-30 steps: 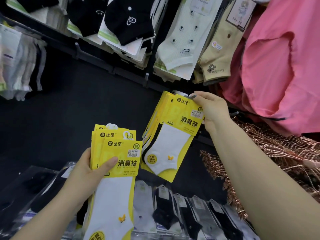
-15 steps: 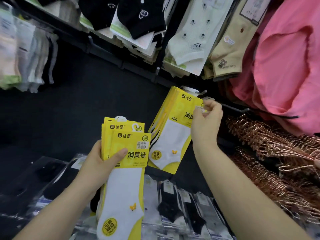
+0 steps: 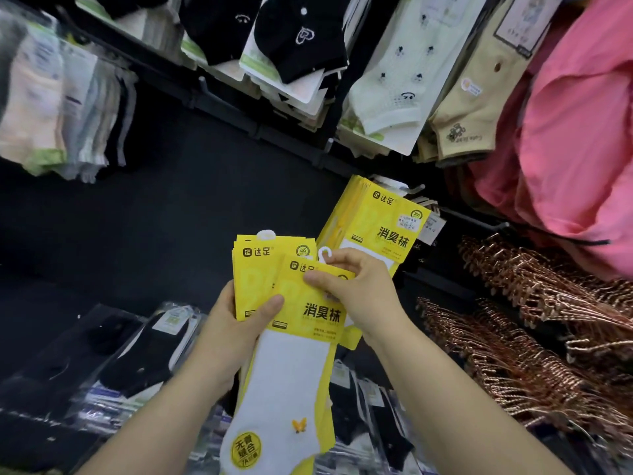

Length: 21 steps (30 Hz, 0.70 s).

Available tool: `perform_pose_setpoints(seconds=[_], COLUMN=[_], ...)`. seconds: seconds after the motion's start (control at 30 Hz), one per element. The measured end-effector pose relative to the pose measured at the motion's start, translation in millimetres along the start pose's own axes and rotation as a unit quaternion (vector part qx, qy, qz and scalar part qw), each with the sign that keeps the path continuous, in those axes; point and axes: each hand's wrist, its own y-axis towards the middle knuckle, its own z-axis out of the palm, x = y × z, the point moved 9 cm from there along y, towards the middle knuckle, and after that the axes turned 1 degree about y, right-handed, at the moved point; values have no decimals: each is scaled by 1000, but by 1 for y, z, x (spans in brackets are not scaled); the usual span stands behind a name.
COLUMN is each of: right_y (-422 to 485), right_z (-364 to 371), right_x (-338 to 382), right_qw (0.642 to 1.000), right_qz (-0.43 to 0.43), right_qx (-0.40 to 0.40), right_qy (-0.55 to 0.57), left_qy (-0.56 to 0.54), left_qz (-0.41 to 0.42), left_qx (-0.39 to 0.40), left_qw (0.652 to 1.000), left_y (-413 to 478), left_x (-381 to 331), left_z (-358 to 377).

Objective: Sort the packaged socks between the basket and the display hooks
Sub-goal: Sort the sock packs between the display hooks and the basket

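Packaged socks [image 3: 260, 269] in yellow card sleeves sit as a fanned stack in the left hand [image 3: 229, 330], low in the middle of the view. Its thumb presses across the front and its fingers are curled behind, a firm hold on the whole stack. The right hand [image 3: 363, 293] pinches the top edge of the front pack [image 3: 308, 313], with the thumb on the card face and the fingertips up by the white hang tab [image 3: 324, 254].

Each pack's long axis runs roughly upright, tab at the top and sock toe hanging down toward the person. The display hook [image 3: 412, 190] lies up and to the right of the stack. A bundle of matching hung packs [image 3: 373, 231] already hangs on it, tilted, just behind the right hand's knuckles. The right hand is plainly the nearer one to that hook, so the coming move looks like a short lift up and rightward, tab leading.

As for containers, no basket can be made out for certain. Below the hands, dark socks in clear wrappers [image 3: 383, 416] stand in a row, but what holds them is hidden. The upper hooks carry black socks [image 3: 301, 39] and cream socks [image 3: 394, 80].
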Motion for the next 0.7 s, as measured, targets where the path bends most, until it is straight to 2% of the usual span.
perform_pose_setpoints(seconds=[0.1, 0.2, 0.27, 0.53, 0.57, 0.63, 0.7], right_y=[-3, -8, -11, -3, -1, 1, 0], right_z=[-4, -5, -1, -4, -3, 2, 1], right_x=[-1, 5, 8, 12, 10, 3, -1], right_qw=[1000, 981, 969, 964, 972, 995, 999], right_qz=[-19, -76, -90, -68, -45, 5, 31], right_qx=[-14, -78, -103, -89, -70, -27, -16], right_qy=[-13, -157, -203, -241, -221, -97, 14], left_qy=[19, 43, 50, 39, 43, 49, 55], left_qz=[8, 21, 28, 21, 24, 26, 28], left_qx=[-13, -53, -66, -61, -55, -43, -36], left_qw=[1000, 997, 996, 997, 997, 998, 997], left_y=[0, -2, -3, 0, 1, 2, 3], left_x=[0, 2, 2, 0, -1, -2, -1], left_z=[0, -5, -7, -13, -13, -13, -12])
